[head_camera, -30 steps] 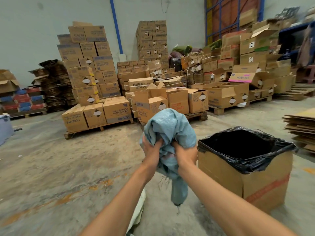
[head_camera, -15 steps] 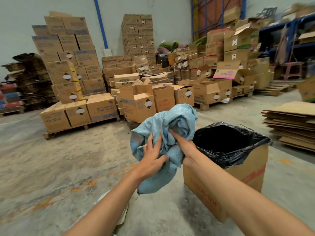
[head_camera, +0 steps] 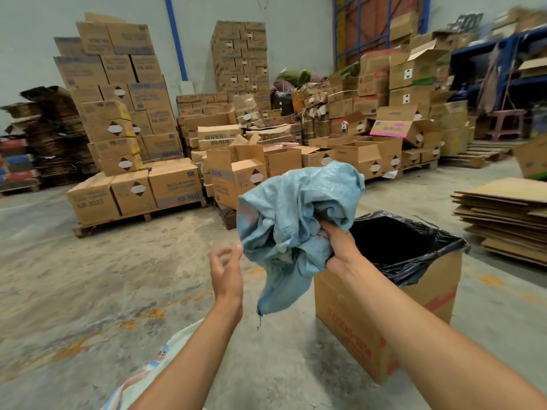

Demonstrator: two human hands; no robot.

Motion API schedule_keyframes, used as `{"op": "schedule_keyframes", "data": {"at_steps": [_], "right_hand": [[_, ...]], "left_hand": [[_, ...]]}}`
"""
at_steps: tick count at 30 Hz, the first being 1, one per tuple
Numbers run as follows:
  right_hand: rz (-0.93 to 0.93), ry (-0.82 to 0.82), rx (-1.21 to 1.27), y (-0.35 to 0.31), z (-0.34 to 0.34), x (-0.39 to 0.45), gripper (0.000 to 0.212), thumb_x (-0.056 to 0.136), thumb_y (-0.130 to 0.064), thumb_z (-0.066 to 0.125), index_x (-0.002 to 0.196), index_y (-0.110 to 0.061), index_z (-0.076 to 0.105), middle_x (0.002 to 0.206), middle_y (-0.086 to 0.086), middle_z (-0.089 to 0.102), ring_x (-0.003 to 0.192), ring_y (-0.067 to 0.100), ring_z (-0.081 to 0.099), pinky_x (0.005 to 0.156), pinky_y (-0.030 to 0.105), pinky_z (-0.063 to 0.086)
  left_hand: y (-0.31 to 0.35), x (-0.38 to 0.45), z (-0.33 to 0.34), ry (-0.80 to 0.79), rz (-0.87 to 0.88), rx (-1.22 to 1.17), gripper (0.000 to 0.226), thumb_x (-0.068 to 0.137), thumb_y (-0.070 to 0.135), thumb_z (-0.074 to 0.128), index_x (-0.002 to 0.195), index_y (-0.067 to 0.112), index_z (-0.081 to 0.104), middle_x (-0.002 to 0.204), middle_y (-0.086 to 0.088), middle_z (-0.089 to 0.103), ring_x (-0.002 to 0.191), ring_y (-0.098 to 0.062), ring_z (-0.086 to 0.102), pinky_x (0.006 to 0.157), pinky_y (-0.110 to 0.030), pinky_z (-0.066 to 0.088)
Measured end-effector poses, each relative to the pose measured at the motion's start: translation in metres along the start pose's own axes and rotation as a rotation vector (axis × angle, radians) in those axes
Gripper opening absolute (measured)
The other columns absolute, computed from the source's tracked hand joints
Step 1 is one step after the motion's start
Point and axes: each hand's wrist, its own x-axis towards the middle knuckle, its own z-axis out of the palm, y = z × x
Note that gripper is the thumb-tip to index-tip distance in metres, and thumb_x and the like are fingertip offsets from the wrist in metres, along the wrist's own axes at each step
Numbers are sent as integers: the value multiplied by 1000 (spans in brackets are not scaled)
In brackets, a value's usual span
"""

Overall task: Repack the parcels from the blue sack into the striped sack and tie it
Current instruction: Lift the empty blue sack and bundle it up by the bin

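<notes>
The crumpled blue sack (head_camera: 296, 220) is gripped by the right hand (head_camera: 340, 247) beside the lined box (head_camera: 384, 315); the left hand (head_camera: 226, 272) is held loosely open, empty.

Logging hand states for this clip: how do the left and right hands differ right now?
The right hand grips the crumpled blue sack with curled fingers; the left hand is open and holds nothing. The right hand is beside the bin-liner box; the left hangs apart from the sack, over bare floor. Both are raised forward.

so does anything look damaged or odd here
The blue sack, bunched in the right hand, has a frayed lower corner with a loose thread hanging. Some cartons in the back stacks look crushed and torn.
</notes>
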Motion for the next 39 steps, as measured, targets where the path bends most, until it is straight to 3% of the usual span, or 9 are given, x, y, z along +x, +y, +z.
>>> {"op": "schedule_keyframes", "data": {"at_steps": [3,5,11,15,19,23,27,34,39], "right_hand": [[31,-35,146,-3,7,-3,34,92,-20,65,124,-7,65,118,14,70,108,29,68,87,41,58],[78,-59,180,-4,13,-8,31,93,-20,64,121,-8,67,114,13,71,102,25,70,76,34,60],[-85,-44,-101,-3,-7,-4,42,80,-17,77,120,-9,67,112,16,72,105,31,69,91,52,56],[-216,6,-334,3,-19,-7,47,76,-15,82,119,-21,65,109,3,73,96,19,72,79,42,61],[-209,-38,-279,16,-15,-11,52,73,-13,82,121,-22,63,112,4,73,99,21,71,84,46,60],[-280,-73,-464,18,-15,-12,48,73,-23,82,116,-32,61,111,-5,71,104,17,68,86,48,59],[-276,-44,-388,16,-15,-19,66,59,-52,78,117,-27,58,111,-2,68,104,20,66,82,46,59],[-180,-132,-281,-6,-38,-11,51,89,-39,70,129,-9,55,120,17,67,106,29,67,83,43,59],[-240,-52,-221,-41,-89,3,43,96,-34,62,131,-11,57,124,11,67,111,26,66,83,42,59]], "left_hand": [[-15,-5,-7,-144,-795,-143,102,71,75,65,148,18,31,154,-15,27,132,-46,34,101,-63,35],[-25,-4,-7,-235,-1005,-512,116,62,71,75,149,14,24,148,-26,27,125,-57,36,98,-69,36],[-13,23,3,-173,-516,-706,21,105,28,41,101,15,57,141,-5,51,108,-31,56,93,-61,37],[9,26,7,-259,-395,-693,18,105,32,41,111,22,53,128,-6,51,117,-42,53,92,-65,42],[15,17,16,-213,-494,-746,60,87,51,65,130,12,48,127,-17,53,119,-33,56,85,-44,55],[13,8,28,-375,-483,-522,47,91,43,63,121,7,62,116,-16,68,109,-32,64,81,-45,54],[-2,11,48,-271,-343,-302,39,89,38,67,118,13,67,114,-9,71,108,-25,65,76,-40,56],[-15,4,83,-425,-314,-431,30,95,33,58,115,14,67,109,-8,73,97,-25,71,64,-34,59],[-11,8,124,-495,-271,-317,61,84,41,70,137,25,46,129,-3,63,113,-24,62,71,-44,58]]}}
